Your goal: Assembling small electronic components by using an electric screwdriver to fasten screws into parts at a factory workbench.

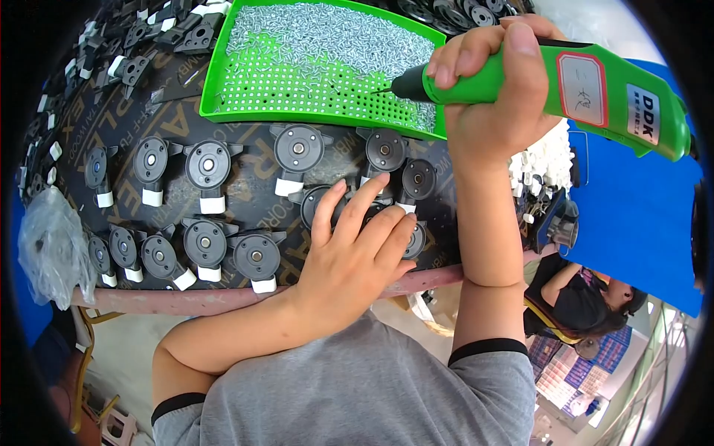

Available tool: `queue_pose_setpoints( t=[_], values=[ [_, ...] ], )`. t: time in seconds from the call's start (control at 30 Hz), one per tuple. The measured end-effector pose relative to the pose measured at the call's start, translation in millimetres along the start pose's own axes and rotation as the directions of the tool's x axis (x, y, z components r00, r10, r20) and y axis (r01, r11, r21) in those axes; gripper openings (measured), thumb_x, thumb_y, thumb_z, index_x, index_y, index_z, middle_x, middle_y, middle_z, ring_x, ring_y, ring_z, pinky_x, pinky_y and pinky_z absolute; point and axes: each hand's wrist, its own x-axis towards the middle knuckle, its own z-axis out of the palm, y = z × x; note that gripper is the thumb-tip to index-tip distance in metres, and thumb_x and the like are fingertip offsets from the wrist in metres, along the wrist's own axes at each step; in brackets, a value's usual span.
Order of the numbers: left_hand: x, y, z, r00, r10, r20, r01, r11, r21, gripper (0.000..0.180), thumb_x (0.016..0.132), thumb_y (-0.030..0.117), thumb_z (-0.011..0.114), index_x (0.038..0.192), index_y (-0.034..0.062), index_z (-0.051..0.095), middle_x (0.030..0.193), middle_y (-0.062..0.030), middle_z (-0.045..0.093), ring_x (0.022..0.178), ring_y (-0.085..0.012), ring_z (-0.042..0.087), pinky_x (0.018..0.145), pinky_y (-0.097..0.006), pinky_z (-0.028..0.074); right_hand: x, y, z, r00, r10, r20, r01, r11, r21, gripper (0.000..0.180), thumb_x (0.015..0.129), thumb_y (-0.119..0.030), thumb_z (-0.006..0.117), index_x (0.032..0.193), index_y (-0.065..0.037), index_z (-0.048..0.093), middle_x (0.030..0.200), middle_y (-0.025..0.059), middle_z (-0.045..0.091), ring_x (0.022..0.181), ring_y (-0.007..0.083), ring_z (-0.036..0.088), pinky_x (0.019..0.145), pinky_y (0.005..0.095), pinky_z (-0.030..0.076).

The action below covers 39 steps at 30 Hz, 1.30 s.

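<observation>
The right grip (502, 97) is wrapped around a green electric screwdriver (625, 97), and its thin tip (381, 91) points to the left, over the front part of a green tray (256, 95). This tray stands at the far side of the table (186, 301); small silver screws (327, 33) are heaped in its back, and its holed floor shows at the front.

The left grip (346, 267) is low over the near right side of the table, with the fingers spread. Under and around the fingers are some black round parts (208, 165) with white ends; the hand partly hides several of them, so I cannot tell if it holds one or only touches. The other parts lie in two loose rows to the left, between the tray and the near edge.

What stands in the way most is the person's right hand and forearm, which cover the right corner of the tray. Just beside this forearm is a pile of small white pieces (547, 160), and beyond it a blue surface (632, 230). At the left edge sits a crumpled clear bag (56, 245); behind it are many black brackets (134, 70) in disorder. Another person (580, 297) is at the lower right.
</observation>
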Motion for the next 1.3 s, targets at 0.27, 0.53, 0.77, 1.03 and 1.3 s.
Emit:
queue_pose_setpoints(
  t=[0.27, 0.53, 0.77, 1.03, 1.3],
  values=[
    [-0.3, 2.1, -0.3, 1.0, 0.007, -0.017, -0.007, 1.0, -0.025, 0.05, 0.075, 0.032, 0.078, 0.113, 0.0037, 0.065, 0.12, -0.0085, 0.057, 0.136, -0.034, 0.043, 0.112, -0.06, 0.027, -3.0, -1.6, 1.5, 0.999, -0.008, -0.047, 0.005, 0.998, -0.068, 0.016, 0.096, -0.013, 0.054, 0.104, -0.002, 0.047, 0.062, 0.0121, 0.053, 0.046, 0.0216, 0.05, 0.047, 0.0371, 0.048],
    [1.4, 3.1, 0.4, 0.999, 0.008, -0.037, -0.01, 0.999, -0.053, 0.055, 0.07, 0.033, 0.081, 0.113, 0.0021, 0.065, 0.123, -0.0098, 0.055, 0.136, -0.0352, 0.042, 0.112, -0.062, 0.026, -9.8, -103.2, -11.9, 0.949, -0.005, 0.316, 0.001, 1.0, 0.014, 0.035, 0.1, -0.035, 0.038, 0.107, -0.003, 0.053, 0.077, 0.0039, 0.049, 0.06, 0.0174, 0.048, 0.056, 0.0334, 0.041],
    [2.5, 1.7, 4.7, 0.998, -0.052, -0.033, 0.05, 0.997, -0.053, 0.051, 0.066, 0.029, 0.083, 0.107, 0.0034, 0.066, 0.122, -0.0058, 0.055, 0.136, -0.031, 0.042, 0.112, -0.061, 0.026, -73.1, -137.4, 1.2, 0.951, 0.157, 0.267, -0.124, 0.983, -0.137, 0.026, 0.101, -0.026, 0.052, 0.116, -0.007, 0.045, 0.072, 0.0077, 0.054, 0.053, 0.0178, 0.053, 0.049, 0.034, 0.048],
    [2.9, 1.7, 3.4, 0.997, -0.065, -0.038, 0.063, 0.997, -0.047, 0.051, 0.065, 0.029, 0.083, 0.106, 0.0043, 0.065, 0.12, -0.0055, 0.055, 0.136, -0.0306, 0.042, 0.112, -0.06, 0.025, -91.3, -128.4, -2.0, 0.966, 0.16, 0.204, -0.129, 0.979, -0.157, 0.026, 0.1, -0.025, 0.057, 0.114, -0.007, 0.045, 0.069, 0.0088, 0.055, 0.05, 0.0186, 0.053, 0.048, 0.0351, 0.049],
    [3.9, 1.7, 1.9, 0.997, -0.071, -0.019, 0.07, 0.996, -0.048, 0.049, 0.066, 0.029, 0.083, 0.105, 0.0055, 0.066, 0.119, -0.0053, 0.055, 0.137, -0.0307, 0.041, 0.113, -0.06, 0.025, -91.8, -128.4, -3.1, 0.962, 0.19, 0.198, -0.158, 0.973, -0.169, 0.026, 0.101, -0.026, 0.057, 0.112, -0.007, 0.044, 0.072, 0.0093, 0.057, 0.053, 0.0188, 0.054, 0.048, 0.0349, 0.05]
  ],
)
